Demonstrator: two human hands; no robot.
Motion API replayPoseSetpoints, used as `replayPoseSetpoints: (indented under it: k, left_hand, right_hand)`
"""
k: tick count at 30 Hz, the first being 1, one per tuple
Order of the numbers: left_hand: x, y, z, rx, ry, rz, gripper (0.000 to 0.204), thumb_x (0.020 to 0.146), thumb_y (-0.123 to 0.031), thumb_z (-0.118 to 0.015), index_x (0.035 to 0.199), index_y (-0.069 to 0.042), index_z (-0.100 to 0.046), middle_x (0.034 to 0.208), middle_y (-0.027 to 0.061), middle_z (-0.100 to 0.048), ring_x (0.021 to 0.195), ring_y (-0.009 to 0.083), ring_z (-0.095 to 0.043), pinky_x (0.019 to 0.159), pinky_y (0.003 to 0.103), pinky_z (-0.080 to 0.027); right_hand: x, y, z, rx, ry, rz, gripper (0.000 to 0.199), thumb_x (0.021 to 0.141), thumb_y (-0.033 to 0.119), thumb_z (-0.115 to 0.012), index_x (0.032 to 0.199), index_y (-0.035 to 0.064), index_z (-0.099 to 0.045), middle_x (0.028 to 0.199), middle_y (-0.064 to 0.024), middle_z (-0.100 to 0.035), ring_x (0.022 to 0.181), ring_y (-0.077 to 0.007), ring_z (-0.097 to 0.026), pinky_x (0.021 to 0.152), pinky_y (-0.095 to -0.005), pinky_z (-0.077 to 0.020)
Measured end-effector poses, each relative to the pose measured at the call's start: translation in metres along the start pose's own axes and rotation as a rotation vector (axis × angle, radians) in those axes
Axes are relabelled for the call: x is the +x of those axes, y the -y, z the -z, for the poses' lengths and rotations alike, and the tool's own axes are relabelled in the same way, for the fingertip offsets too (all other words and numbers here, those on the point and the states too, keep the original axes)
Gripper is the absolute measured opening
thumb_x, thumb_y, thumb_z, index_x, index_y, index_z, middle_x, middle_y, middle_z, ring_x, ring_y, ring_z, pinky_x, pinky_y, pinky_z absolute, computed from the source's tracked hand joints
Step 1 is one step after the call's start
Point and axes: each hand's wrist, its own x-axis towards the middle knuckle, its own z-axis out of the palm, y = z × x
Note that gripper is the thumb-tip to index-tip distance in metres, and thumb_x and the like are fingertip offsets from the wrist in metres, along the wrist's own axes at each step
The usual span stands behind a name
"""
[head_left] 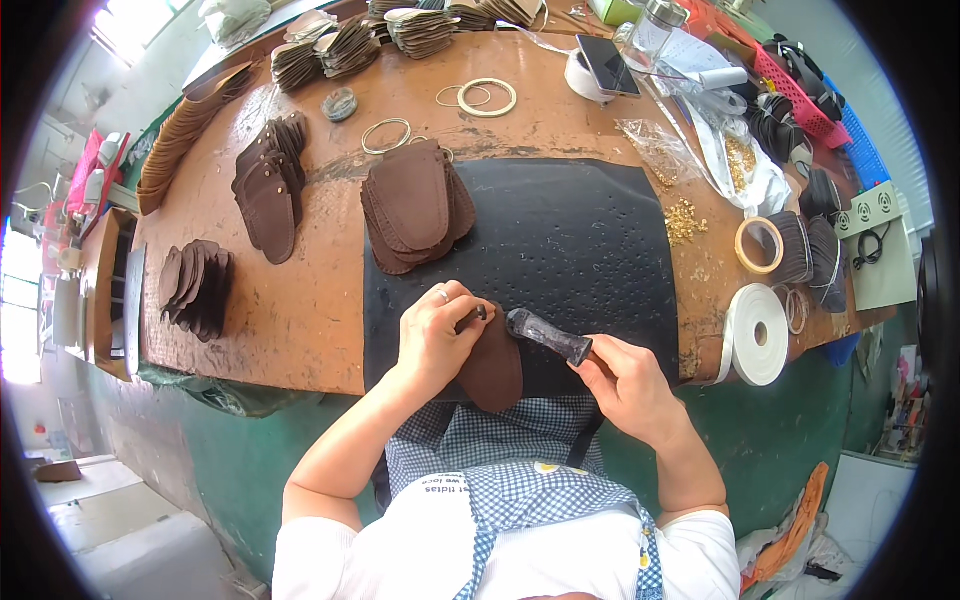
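Note:
My left hand [440,335] is closed round a short dark metal rod [470,319], probably a punch or setter, above a brown leather piece [492,365]. This rounded piece lies at the near edge of the black mat [580,240]. My right hand [632,388] grips a thick black striking tool [550,337] like a short mallet. Its far end is close to the rod, just right of my left fingers. Beyond my left hand sits a stack of similar brown leather pieces [415,200] on the mat.
Leather stacks [270,185] with studs and a dark bundle [196,288] stand at left. Gold-coloured studs [684,222], a tape roll [759,245] and a white strap roll [760,335] lie at right. A phone [607,66] and pink basket [800,100] are at the far right.

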Motion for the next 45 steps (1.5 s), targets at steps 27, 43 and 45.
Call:
replayPoseSetpoints:
  k: [27, 43, 45]
  left_hand:
    - [-0.031, -0.005, 0.036, -0.182, -0.348, 0.246, 0.015, 0.091, 0.003, -0.069, 0.105, 0.001, -0.073, 0.094, 0.0063, -0.074, 0.086, 0.0132, -0.07, 0.08, 0.026, -0.054]
    - [-0.008, -0.005, -0.013, -0.043, -0.175, -0.041, 0.012, 0.092, -0.01, -0.071, 0.101, -0.003, -0.066, 0.086, 0.0113, -0.073, 0.072, 0.0268, -0.073, 0.06, 0.033, -0.057]
    - [-0.009, -0.006, -0.013, -0.007, -0.179, -0.057, 0.013, 0.091, -0.01, -0.071, 0.101, -0.003, -0.066, 0.086, 0.0108, -0.074, 0.072, 0.0264, -0.073, 0.06, 0.033, -0.057]
  right_hand:
    - [0.001, 0.002, 0.004, -0.135, 0.041, 0.005, 0.021, 0.096, 0.018, -0.066, 0.107, -0.0006, -0.064, 0.091, -0.0166, -0.069, 0.075, -0.0361, -0.068, 0.064, -0.0398, -0.0545]
    - [0.001, 0.006, 0.002, -0.091, 0.013, 0.006, 0.013, 0.094, 0.007, -0.066, 0.096, -0.0048, -0.061, 0.082, -0.0177, -0.063, 0.065, -0.0336, -0.062, 0.059, -0.0371, -0.0483]
    - [0.002, 0.007, 0.003, -0.105, 0.01, 0.024, 0.015, 0.094, 0.007, -0.066, 0.103, -0.0051, -0.063, 0.087, -0.0186, -0.066, 0.069, -0.0341, -0.065, 0.061, -0.036, -0.0509]
